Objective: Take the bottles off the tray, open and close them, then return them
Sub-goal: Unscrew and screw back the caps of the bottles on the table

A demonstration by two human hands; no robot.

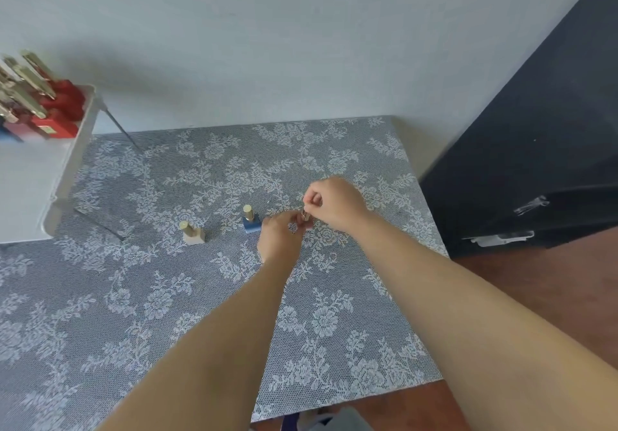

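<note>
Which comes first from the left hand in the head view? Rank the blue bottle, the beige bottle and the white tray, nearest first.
Counting from the left hand:
1. Blue bottle, on the lace cloth right beside the hand, just to its left.
2. Beige bottle, standing farther left on the cloth.
3. White tray, raised on legs at the far left edge, with red bottles still on it.

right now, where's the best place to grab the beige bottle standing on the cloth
Probably by the square base of the beige bottle, coming from above and the near side. It stands upright and apart from the blue bottle; its slim gold cap is the part that opens, so hold the base.
</note>
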